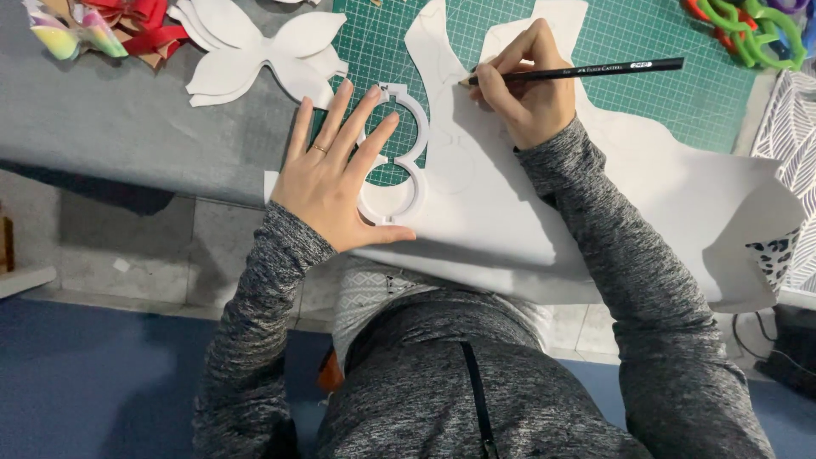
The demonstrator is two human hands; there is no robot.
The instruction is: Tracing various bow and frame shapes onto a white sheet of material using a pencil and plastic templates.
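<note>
White template (406, 161), figure-eight outline with two round openings, lying flat on white sheet (663, 187) at near edge of counter (110, 127). Left hand (331, 174): fingers spread wide, palm pressing template down, grip closed on nothing. Right hand (527, 85): grip closed on black pencil (578, 72), tip touching sheet just beside template's upper right. Green cutting mat (646, 51) beneath sheet. White bow-shaped cutouts (255, 51) upper left, apart from the hands

white bow-shaped cutouts (255, 47) stacked at the top, beside the green cutting mat (671, 76). red and pastel bows (102, 25) in the far left corner. green plastic rings (756, 30) top right. grey table (127, 119), blue floor (93, 382) below.
</note>
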